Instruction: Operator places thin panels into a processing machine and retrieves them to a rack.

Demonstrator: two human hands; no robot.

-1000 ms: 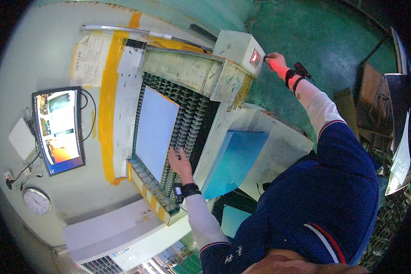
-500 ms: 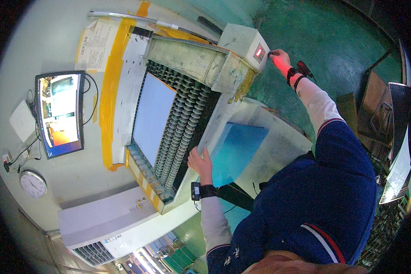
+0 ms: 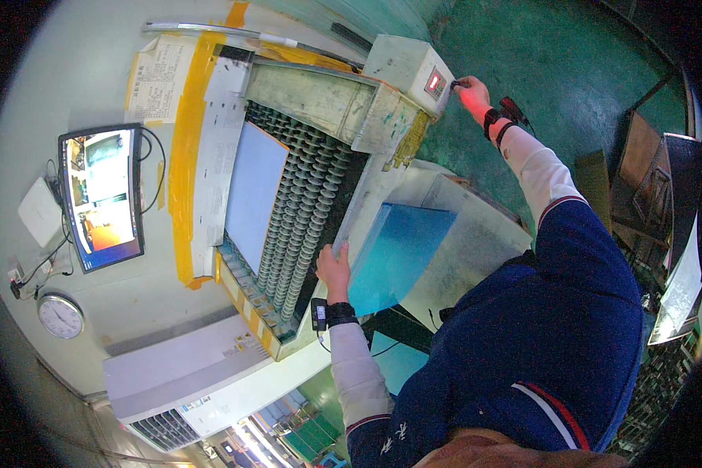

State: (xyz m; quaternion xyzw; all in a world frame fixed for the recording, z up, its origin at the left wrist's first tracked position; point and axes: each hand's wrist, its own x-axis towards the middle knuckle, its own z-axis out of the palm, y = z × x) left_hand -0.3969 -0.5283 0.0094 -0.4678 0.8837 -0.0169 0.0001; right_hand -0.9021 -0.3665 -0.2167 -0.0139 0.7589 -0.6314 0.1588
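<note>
My left hand lies on the near metal edge of a roller conveyor machine, fingers apart and the thumb up, holding nothing. A flat pale-blue sheet with an orange-looking edge lies on the rows of ringed rollers, beyond that hand. My right hand is stretched out to the side of a white control box with a lit red display. Its fingers are closed on a small dark knob there.
A translucent blue panel hangs below the machine's near edge. On the left wall are a monitor with cables and a round clock. A white air conditioner stands at lower left. Boards lean at the right.
The pale-blue sheet has shifted slightly left over the rollers. My left hand has slid a little left along the edge. My right hand stays at the knob; the view has shifted slightly.
</note>
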